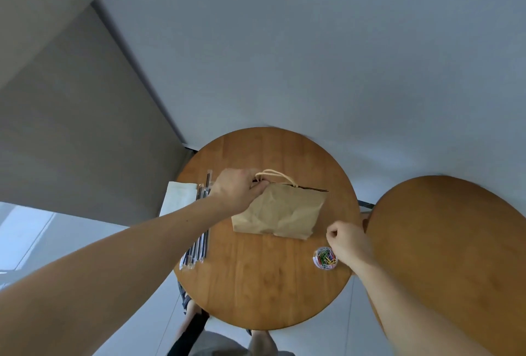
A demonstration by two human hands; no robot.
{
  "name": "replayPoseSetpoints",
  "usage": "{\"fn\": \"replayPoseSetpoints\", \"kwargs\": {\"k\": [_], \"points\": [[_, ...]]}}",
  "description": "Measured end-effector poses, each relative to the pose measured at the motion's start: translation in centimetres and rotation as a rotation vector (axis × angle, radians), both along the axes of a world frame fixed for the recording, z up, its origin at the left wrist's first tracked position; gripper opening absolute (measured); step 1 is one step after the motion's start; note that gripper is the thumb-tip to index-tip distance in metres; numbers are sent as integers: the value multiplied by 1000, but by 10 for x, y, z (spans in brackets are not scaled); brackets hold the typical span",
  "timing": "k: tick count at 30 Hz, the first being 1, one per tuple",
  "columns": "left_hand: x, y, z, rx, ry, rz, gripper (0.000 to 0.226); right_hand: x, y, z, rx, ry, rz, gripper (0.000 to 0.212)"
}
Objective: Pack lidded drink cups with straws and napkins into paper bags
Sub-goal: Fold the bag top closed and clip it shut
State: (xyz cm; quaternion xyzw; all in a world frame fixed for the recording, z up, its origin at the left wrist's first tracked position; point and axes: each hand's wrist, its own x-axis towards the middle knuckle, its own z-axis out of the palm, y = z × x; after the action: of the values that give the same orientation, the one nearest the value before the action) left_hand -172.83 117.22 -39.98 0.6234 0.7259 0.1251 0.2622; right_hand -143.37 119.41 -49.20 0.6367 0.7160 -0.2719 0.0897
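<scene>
The left hand grips the bag by its handle; the right hand is fisted beside the paper clips.

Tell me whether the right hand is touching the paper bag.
No: the right hand is curled beside the tub of paper clips, apart from the paper bag, which only the left hand grips at its top.

Outstretched left hand pinches the paper bag; right hand hovers, fingers curled.
</scene>
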Motion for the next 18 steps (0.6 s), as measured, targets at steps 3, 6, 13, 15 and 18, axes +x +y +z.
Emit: {"fn": "replayPoseSetpoints", "kwargs": {"k": [3, 6, 13, 15, 18], "points": [[5, 0, -3, 70, 0, -6, 25, 11, -18, -27, -137, -167, 56, 25], [8, -2, -5, 107, -24, -5, 25, 14, -26, -39, -181, -255, 44, 22], [14, -6, -5, 113, -47, 41, 23, 12, -29, -57, -204, -316, 14, 14], [14, -7, -4, 119, -49, 64, 21, 12, -30, -61, -202, -320, 8, 16], [15, -7, -5, 119, -56, 74, 21, 10, -31, -64, -182, -343, 23, 19]]}}
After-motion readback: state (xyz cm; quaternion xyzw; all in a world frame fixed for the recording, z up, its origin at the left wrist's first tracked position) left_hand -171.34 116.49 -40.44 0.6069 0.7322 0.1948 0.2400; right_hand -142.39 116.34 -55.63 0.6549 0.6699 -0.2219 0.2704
